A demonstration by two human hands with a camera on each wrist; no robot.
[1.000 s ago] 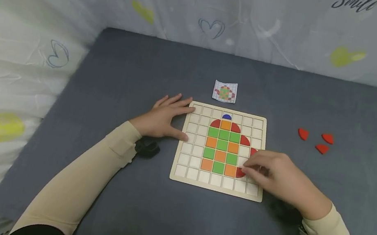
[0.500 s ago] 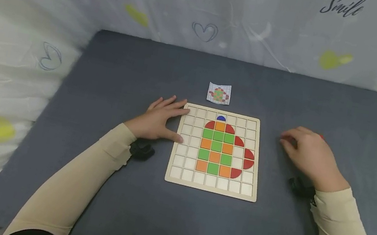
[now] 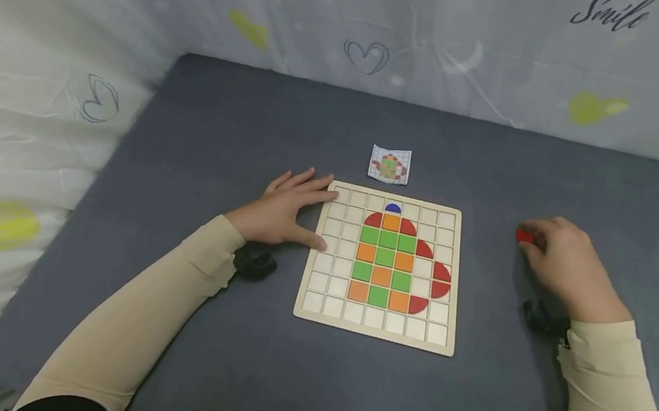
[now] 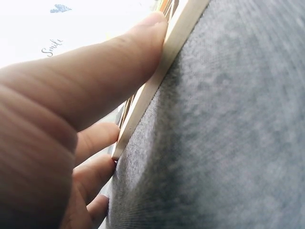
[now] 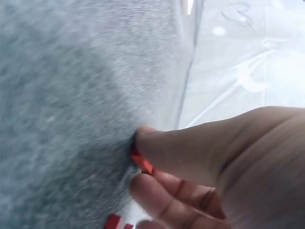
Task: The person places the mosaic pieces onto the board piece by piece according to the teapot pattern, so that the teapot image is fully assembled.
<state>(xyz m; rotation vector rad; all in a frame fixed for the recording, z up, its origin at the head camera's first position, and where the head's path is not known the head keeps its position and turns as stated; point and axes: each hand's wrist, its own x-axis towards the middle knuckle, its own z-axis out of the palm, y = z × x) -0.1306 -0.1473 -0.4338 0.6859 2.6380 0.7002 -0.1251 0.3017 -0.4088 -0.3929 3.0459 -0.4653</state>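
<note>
A light wooden board (image 3: 373,336) with a grid of square cells lies mid-table. Green and orange squares fill its middle columns, with red quarter-round tiles around them and a blue half-round tile (image 3: 393,208) above. My left hand (image 3: 284,211) rests on the board's left edge, fingers spread; its thumb (image 4: 119,62) touches the rim in the left wrist view. To the right of the board, my right hand (image 3: 577,269) pinches a red tile (image 3: 524,236) between thumb and finger, low at the table. Two more red tiles show beyond the fingers in the right wrist view, one (image 5: 113,222) larger.
Behind the board lies a small card (image 3: 390,165) with a coloured grid picture of a teapot. The grey table (image 3: 250,367) ends at a white curtain (image 3: 310,6) at the back and on the left.
My right hand has moved from the board's right side to the loose red tiles and now pinches one. The left hand stays on the board's edge. The camera has shifted slightly.
</note>
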